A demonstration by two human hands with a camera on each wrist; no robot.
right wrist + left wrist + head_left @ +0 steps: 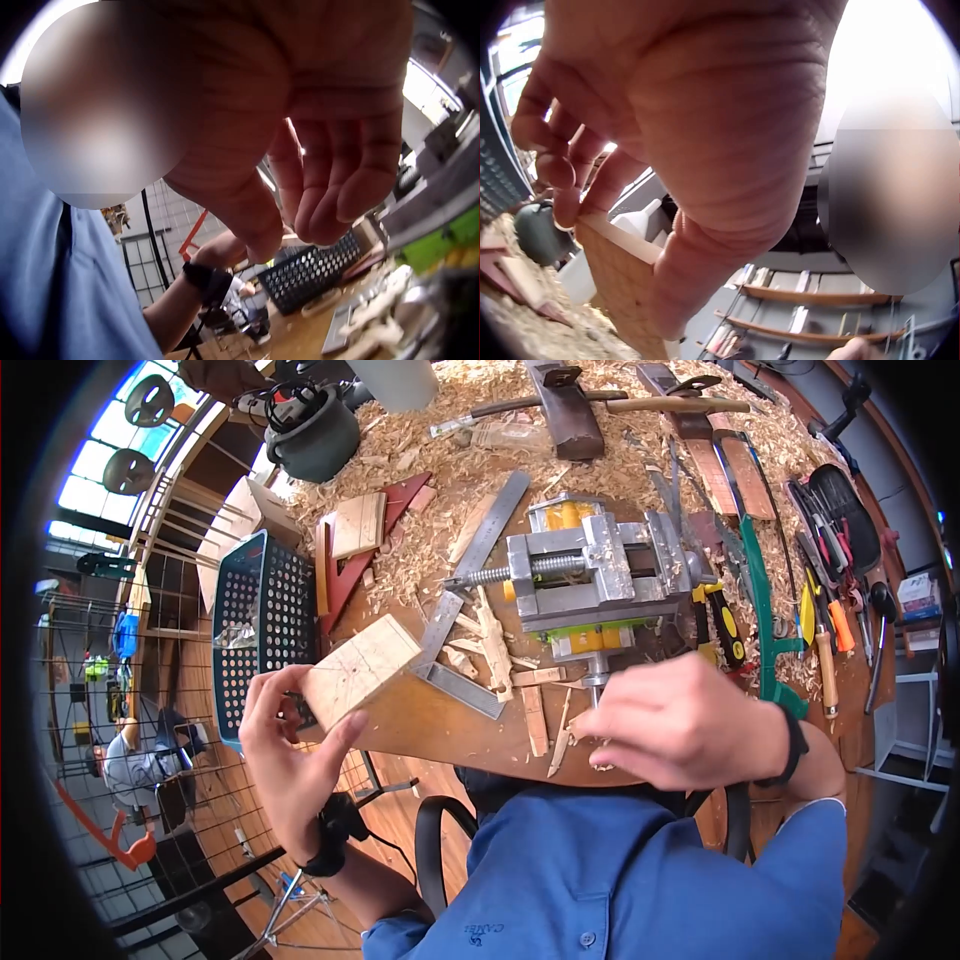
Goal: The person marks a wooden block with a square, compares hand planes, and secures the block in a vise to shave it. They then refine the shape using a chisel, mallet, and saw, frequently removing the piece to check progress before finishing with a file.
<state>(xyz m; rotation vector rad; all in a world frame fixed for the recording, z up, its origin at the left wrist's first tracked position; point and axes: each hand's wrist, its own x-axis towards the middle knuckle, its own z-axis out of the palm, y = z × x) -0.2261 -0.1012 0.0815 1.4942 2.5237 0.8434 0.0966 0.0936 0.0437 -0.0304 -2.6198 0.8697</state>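
Observation:
My left hand (290, 745) grips a pale wooden block (362, 670) at the table's front left, thumb on the near side and fingers on the far side. Pencil-like lines show on its upper face. In the left wrist view, the block (622, 289) lies between thumb and fingertips. My right hand (690, 725) hovers at the front edge, close to the screw end of a metal vise (590, 575). Its fingers (360, 169) are loosely bent, and nothing shows held in them. The vise stands with wood shavings on its jaws.
A steel square (440, 622) lies between block and vise, beside wood offcuts (490, 645). A perforated basket (235, 670) stands left of the block. Hand planes (570, 420) lie among shavings at the back. A green-handled saw (765, 620), screwdrivers and a tool pouch (845, 510) lie right.

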